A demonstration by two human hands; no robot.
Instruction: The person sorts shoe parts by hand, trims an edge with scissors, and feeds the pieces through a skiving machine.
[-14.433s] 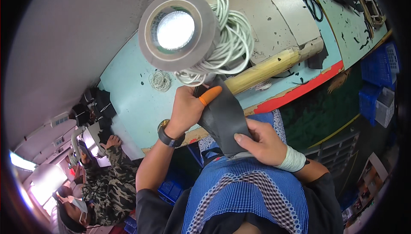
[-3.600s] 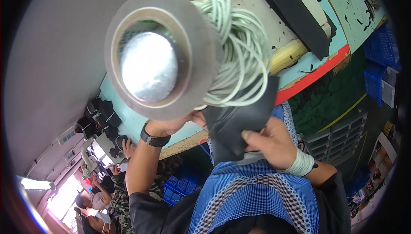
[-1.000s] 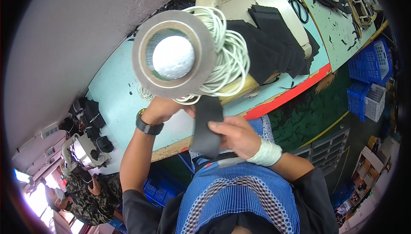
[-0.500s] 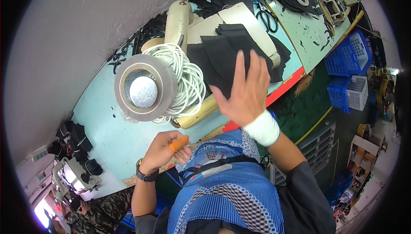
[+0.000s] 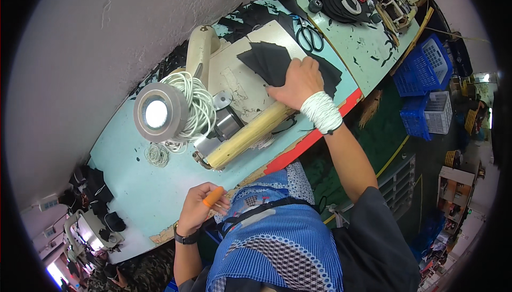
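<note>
My right hand (image 5: 303,85), with white cord wound around its wrist, lies on a stack of black fabric pieces (image 5: 265,61). Its fingers bend over the stack and the thumb is at the near edge. The stack rests on the cream bed of a sewing machine (image 5: 234,84), its arm rising at the left. More black fabric (image 5: 329,73) lies beyond my fingers. My left hand (image 5: 196,209) is held near the table's front edge, fingers loosely curled and apart, nothing visible in it. An orange cover (image 5: 213,196) sits on one finger, and a black watch is on that wrist.
A tape roll (image 5: 140,111) and coiled white cord (image 5: 198,102) stand left of the machine, beside a wooden bar (image 5: 250,136). Black scissors (image 5: 309,37) lie at the far side. Blue baskets (image 5: 421,70) stand on the floor at right. Another person's camouflage clothing (image 5: 144,268) shows at lower left.
My right hand went from spread fingers to bent ones on the fabric. The stack's near-left part moved away, baring the machine bed. My left hand stayed nearly where it was; the view shifted.
</note>
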